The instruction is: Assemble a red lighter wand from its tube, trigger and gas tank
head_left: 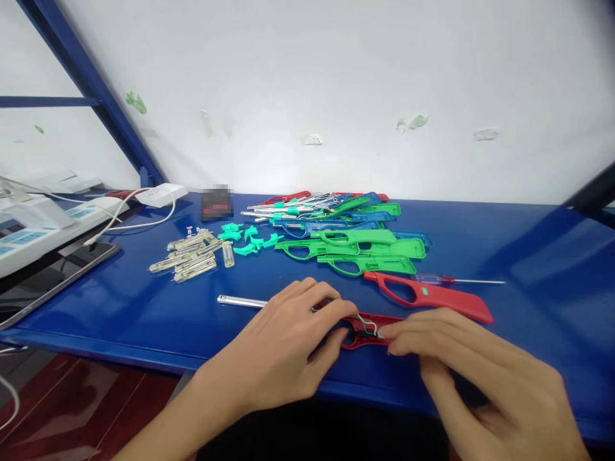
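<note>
A red lighter half-shell (364,340) lies open side up near the desk's front edge, with thin white and green wires (368,325) inside. Its long metal tube (240,301) points left. My left hand (293,339) grips the shell around the trigger end, thumb below and fingers above. At the handle end my right hand (480,365) has its fingertips closed on the shell beside the wires; its fingers hide what else lies there. Just behind is a red handle half (446,301), outer face up, with a screwdriver (471,282) beyond it.
Green lighter shells (369,264) and blue ones are piled behind, among metal tubes (262,214). To their left lie teal triggers (254,243) and clear fuel tanks (192,259). A tablet (62,282), a power strip (62,234) and white cables occupy the left side.
</note>
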The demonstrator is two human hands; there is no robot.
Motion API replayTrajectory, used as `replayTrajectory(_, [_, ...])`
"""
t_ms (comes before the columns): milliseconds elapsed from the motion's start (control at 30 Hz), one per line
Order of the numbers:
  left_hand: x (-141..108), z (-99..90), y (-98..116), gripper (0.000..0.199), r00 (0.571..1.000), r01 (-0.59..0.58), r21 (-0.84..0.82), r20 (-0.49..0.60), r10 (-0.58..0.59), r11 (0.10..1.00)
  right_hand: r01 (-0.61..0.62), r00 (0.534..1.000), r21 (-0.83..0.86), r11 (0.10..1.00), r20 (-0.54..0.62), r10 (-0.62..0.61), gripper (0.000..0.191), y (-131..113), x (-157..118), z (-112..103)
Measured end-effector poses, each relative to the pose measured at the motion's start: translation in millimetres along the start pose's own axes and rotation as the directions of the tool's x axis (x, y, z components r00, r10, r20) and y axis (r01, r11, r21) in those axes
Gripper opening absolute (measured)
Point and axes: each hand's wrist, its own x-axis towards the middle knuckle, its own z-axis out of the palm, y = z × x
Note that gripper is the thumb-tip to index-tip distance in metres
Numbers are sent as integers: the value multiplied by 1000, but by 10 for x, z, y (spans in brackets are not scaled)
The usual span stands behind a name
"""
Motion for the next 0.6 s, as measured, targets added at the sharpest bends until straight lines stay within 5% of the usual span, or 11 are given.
replayTrajectory(600, [11,1,1,26,1000,6,8,9,-6,1000,26,998,-17,1000,-56,-27,30,-15,29,6])
